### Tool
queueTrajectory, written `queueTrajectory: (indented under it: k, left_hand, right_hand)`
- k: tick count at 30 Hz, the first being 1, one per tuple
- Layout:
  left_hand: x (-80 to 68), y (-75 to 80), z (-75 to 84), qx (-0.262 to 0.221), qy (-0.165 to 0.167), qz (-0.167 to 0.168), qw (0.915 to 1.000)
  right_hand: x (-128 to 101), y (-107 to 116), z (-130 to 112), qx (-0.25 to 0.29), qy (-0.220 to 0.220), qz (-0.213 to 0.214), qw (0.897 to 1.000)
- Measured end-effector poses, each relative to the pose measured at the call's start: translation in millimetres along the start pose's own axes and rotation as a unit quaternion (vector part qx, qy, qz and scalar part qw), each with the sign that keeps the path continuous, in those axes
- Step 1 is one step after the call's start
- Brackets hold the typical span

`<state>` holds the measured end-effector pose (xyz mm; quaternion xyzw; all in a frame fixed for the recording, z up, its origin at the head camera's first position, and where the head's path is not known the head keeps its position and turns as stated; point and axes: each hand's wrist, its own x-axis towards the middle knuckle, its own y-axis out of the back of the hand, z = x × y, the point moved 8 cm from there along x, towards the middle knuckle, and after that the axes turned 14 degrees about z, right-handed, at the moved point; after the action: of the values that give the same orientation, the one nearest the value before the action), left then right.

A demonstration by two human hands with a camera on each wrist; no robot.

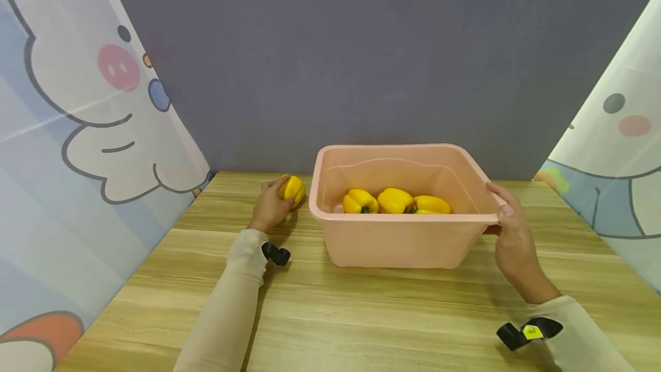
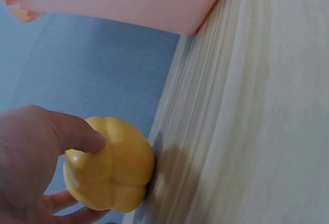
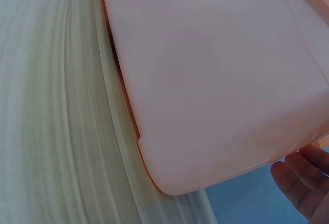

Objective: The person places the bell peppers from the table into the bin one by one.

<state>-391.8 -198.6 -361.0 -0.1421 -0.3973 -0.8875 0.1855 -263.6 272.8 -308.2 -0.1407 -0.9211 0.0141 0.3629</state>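
Left of the pink bin, my left hand (image 1: 272, 205) holds a yellow bell pepper (image 1: 292, 190) at the tabletop. In the left wrist view the thumb lies over the pepper (image 2: 115, 165) and other fingers reach beneath it. My right hand (image 1: 516, 240) grips the right rim of the pink bin (image 1: 397, 243), thumb on top and fingers below the edge. Three yellow bell peppers lie inside the bin: a left one (image 1: 360, 201), a middle one (image 1: 395, 200) and a right one (image 1: 432, 205). The bin's front wall hides their lower parts.
The bin stands on a wood-grain table (image 1: 330, 314). A dark grey wall panel (image 1: 361, 62) rises behind the table's back edge. Cartoon-printed sheets hang on the left (image 1: 67, 159) and right (image 1: 614, 171).
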Motion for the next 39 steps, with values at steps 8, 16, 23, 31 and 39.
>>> queueTrajectory:
  k: [8, 16, 23, 31, 39]
  left_hand:
    - [0.7, -0.9, -1.3, 0.009, 0.008, -0.003, 0.9999]
    - [-0.5, -2.6, -2.6, 0.016, 0.018, -0.008, 0.9997]
    - [-1.0, -1.1, 0.2, 0.012, 0.005, -0.002, 0.9999]
    - [0.1, -0.1, 0.5, 0.01, 0.001, -0.002, 0.9999]
    - [-0.1, 0.5, 0.3, 0.011, 0.001, -0.006, 0.9999]
  right_hand:
    - [0.1, 1.5, 2.1, -0.007, -0.01, 0.002, 1.0]
    - [3.5, 1.2, 3.3, -0.03, -0.068, 0.017, 0.997]
    - [4.9, 0.7, 5.5, 0.0, -0.112, 0.011, 0.994]
    - [5.2, 1.8, 8.0, 0.016, -0.138, 0.014, 0.99]
    - [6.2, 1.2, 3.7, -0.026, -0.091, -0.003, 0.995]
